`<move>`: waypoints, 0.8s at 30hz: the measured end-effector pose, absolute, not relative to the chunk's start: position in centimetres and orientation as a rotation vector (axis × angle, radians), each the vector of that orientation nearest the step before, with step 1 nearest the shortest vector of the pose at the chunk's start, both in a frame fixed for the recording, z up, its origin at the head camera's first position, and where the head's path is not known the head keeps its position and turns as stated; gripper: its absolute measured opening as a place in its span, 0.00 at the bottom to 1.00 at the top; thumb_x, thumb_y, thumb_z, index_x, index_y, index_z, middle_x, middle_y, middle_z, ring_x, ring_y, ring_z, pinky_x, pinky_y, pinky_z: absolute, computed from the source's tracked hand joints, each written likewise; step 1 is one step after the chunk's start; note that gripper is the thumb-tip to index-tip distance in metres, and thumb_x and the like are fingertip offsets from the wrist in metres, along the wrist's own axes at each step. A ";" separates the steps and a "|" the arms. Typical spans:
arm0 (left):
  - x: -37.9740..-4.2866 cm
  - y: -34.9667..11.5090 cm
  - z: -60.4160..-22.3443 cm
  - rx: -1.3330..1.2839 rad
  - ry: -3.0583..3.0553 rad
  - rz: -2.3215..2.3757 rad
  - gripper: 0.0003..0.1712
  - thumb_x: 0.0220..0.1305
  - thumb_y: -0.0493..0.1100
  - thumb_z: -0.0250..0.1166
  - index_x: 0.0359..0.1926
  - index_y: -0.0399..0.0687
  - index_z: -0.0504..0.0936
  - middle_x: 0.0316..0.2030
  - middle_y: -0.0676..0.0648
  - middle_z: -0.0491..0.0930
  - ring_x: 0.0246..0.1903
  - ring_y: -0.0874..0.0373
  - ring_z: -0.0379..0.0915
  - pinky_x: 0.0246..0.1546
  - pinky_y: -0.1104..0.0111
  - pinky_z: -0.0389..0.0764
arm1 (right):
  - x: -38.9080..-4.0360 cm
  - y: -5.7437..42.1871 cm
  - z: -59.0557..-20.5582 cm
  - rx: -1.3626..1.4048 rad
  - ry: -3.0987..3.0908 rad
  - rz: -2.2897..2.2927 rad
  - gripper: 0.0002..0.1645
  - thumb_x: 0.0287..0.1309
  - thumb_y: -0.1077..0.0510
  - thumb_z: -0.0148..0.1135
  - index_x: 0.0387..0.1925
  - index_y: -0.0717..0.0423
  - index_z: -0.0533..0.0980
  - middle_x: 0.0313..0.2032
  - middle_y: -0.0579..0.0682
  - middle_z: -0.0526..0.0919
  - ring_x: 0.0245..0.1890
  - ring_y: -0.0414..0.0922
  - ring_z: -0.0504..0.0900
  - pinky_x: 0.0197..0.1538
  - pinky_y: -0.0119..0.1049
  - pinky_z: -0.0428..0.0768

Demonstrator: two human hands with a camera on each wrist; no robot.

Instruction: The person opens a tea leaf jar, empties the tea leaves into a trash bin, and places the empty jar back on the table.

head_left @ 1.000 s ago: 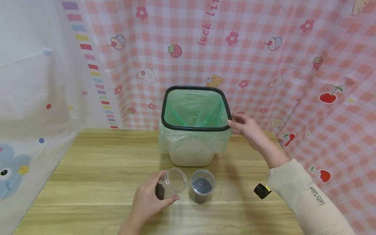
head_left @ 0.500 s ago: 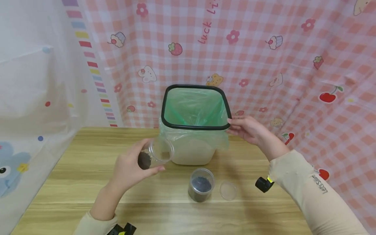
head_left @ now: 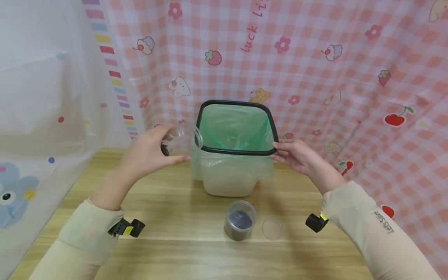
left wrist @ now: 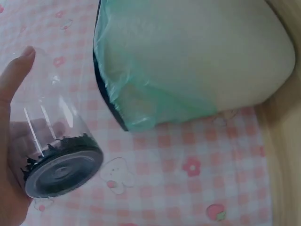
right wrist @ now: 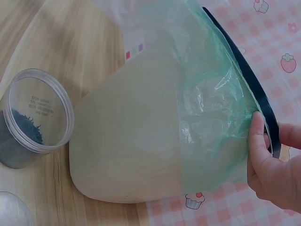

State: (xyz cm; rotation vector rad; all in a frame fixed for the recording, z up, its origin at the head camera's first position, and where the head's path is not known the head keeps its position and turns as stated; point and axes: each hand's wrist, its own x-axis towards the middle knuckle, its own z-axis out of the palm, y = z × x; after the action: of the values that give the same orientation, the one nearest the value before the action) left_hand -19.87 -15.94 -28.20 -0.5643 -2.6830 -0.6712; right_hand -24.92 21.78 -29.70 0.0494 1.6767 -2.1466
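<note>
The left hand (head_left: 145,155) curls its fingers and thumb round a clear jar (head_left: 183,138), held tipped over. Its long way runs left to right, with its mouth at the right, just by the left edge of the bin (head_left: 227,182). I cannot tell if they touch. Dark bits (left wrist: 70,143) sit at its bottom end. The right hand (head_left: 295,156) pinches the black rim (head_left: 241,152) at the right. A green bag (head_left: 231,122) lines the bin. Nearer, a second jar (head_left: 233,232) stands upright with dark stuff (head_left: 240,219) inside.

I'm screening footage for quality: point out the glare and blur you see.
Head view: the left hand looks slightly blurred; left wrist view: white glare streaks the clear jar of dark shreds; right wrist view: bright glints on the green bin liner.
</note>
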 end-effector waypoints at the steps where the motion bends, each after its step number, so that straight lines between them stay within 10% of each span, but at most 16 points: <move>1: -20.4 -15.9 -27.6 -0.573 -2.712 -0.654 0.48 0.42 0.68 0.69 0.60 0.46 0.70 0.42 0.43 0.79 0.43 0.49 0.75 0.42 0.53 0.76 | -25.0 21.8 -29.7 0.054 1.671 -2.153 0.10 0.65 0.67 0.48 0.28 0.58 0.72 0.33 0.50 0.76 0.34 0.40 0.80 0.41 0.33 0.81; 24: -26.8 -15.4 -22.1 -0.764 -2.982 -0.030 0.58 0.43 0.81 0.54 0.62 0.42 0.66 0.51 0.41 0.78 0.41 0.47 0.78 0.36 0.54 0.79 | -25.1 21.7 -29.7 0.079 1.676 -2.164 0.04 0.65 0.67 0.47 0.38 0.63 0.70 0.26 0.49 0.76 0.31 0.39 0.80 0.43 0.34 0.81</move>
State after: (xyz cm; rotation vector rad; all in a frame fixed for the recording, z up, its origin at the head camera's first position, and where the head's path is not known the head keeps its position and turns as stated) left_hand -26.84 -15.36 -22.05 -0.7644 -2.9824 -0.0303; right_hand -25.06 21.69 -29.70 0.0788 1.6759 -2.1643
